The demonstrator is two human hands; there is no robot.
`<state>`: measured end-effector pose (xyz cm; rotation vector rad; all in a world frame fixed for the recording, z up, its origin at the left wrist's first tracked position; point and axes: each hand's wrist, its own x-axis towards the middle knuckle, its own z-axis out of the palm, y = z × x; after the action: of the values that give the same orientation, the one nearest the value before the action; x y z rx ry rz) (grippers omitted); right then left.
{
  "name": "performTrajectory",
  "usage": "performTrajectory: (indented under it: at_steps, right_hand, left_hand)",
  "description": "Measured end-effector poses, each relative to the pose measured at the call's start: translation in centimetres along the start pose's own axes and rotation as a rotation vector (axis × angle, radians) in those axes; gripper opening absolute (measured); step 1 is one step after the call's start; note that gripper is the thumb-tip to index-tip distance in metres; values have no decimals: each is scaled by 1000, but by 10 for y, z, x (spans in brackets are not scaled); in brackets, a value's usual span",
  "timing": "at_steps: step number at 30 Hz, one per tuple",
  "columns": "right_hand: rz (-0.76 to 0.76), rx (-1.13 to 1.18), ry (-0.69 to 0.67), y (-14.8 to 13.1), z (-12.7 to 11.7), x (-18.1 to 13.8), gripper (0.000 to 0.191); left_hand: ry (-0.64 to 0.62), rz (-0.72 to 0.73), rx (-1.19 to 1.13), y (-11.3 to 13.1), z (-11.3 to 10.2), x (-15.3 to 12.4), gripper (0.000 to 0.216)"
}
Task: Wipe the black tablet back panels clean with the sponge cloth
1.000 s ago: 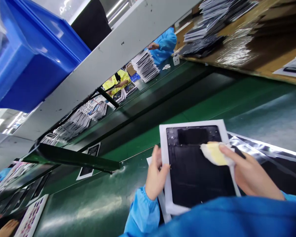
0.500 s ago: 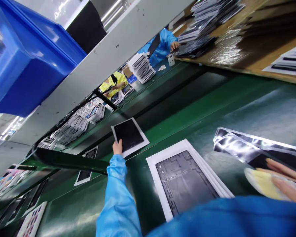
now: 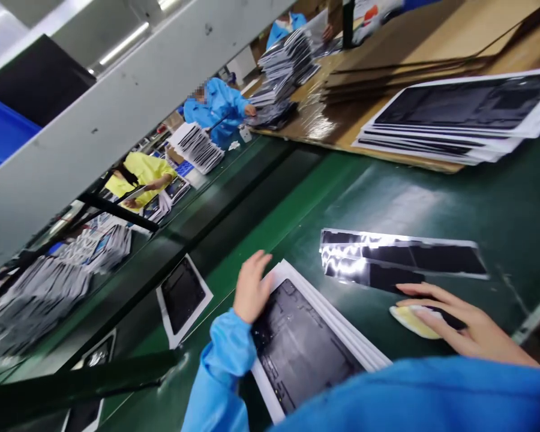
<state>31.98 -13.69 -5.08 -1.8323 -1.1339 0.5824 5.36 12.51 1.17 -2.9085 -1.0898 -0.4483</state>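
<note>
My left hand (image 3: 252, 289) is at the upper left corner of a stack of white-backed sheets (image 3: 333, 300), its fingers stretched out with nothing seen in them. A black tablet-like panel (image 3: 303, 348) with fine raised outlines lies on top of that stack. My right hand (image 3: 463, 321) grips a yellow-and-white pad (image 3: 416, 322), with something dark beside it under the fingers. Just beyond its fingertips lie glossy black film strips (image 3: 400, 255), overlapping on the green surface. Farther left, another black panel on a white sheet (image 3: 184, 300) lies on the green conveyor.
A grey beam (image 3: 130, 90) crosses above the line. Stacked panels (image 3: 454, 114) and brown cardboard (image 3: 414, 54) occupy the shelf at right. A green bar (image 3: 81, 378) spans the lower left. Co-workers in blue (image 3: 216, 111) and yellow (image 3: 144, 177) sit across the conveyor beside piled panels.
My left hand has let go of the panel on its white sheet and come back to the stack. That panel now lies on the conveyor. The camera view has turned right.
</note>
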Motion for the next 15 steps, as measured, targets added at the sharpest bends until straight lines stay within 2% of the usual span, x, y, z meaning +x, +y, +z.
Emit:
performTrajectory:
  at_steps: [2,3,6,8,10,12,15]
  right_hand:
    - [-76,-66,-46,1,-5,1,33]
    - [-116,-101,-36,3,-5,0,32]
    - [-184,-197,96,11,-4,-9,33]
    - [-156,-234,173,19,-2,-19,35]
    - [-85,-250,192,26,-1,-30,36]
    - [-34,-263,170,31,2,-40,36]
    - [-42,-290,95,31,8,-46,33]
  left_hand:
    - [-136,288,-84,59,13,5,36]
    - [-183,377,-96,83,20,8,37]
    - [-246,516,-66,130,39,16,38]
    - [-267,548,-25,144,49,20,41]
    - [-284,570,10,151,57,23,45]
    - [-285,584,35,155,61,23,46]
    - [-285,571,36,159,63,21,46]
